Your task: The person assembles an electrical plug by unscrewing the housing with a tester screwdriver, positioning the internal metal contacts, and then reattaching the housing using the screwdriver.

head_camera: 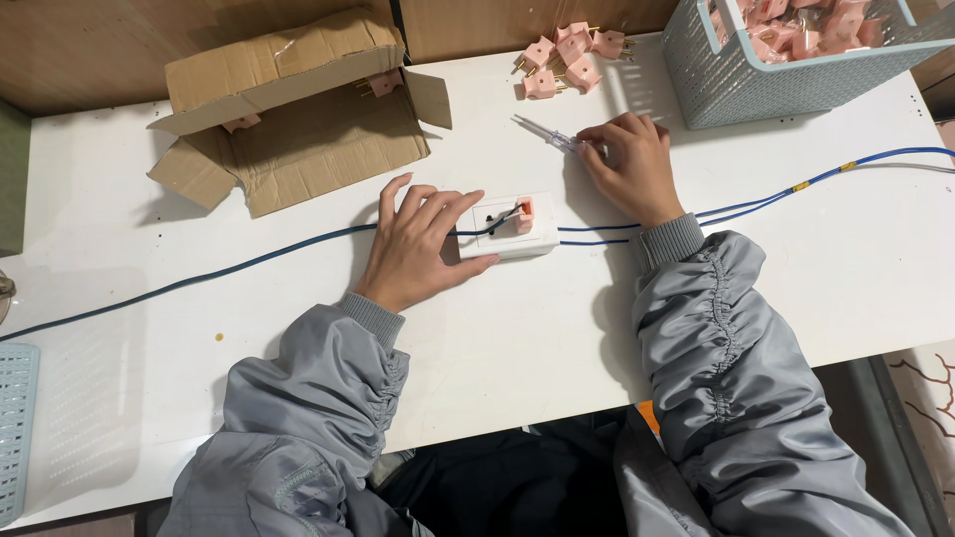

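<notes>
Grey sleeves [298,438] fill the near edge at six o'clock, and from them both hands run up onto the white table [517,338]. Far left, a pale basket corner [15,428] is cut off at eight o'clock, too little of it showing to tell what it holds. Blue cable [199,275] crosses the table from nine o'clock toward the middle. Torn cardboard [288,109] lies at eleven o'clock, with a pink plug [383,84] or two tucked under its flap, half hidden. Now the left hand [418,244]: fingers spread and laid flat, pressing on the left end of the white socket box [509,227] at dead centre. A pink plug sits in its face at the right, with a dark lead across it; the contacts are too small to read. Good practice here, I'd say, is to keep that palm weight steady so the box can't slide. Up at twelve o'clock, loose pink plugs [564,58] lie in a small heap. Right hand [627,164], at one o'clock, fingers curled together, pinching a slim clear tester [545,133] with its tip pointing to ten o'clock; the grip end is hidden under the fingers. Better to hold it by the insulated shaft only and bring the tip in square. At two o'clock, a blue-grey basket [736,80] of more pink plugs, cropped by the top edge.
</notes>
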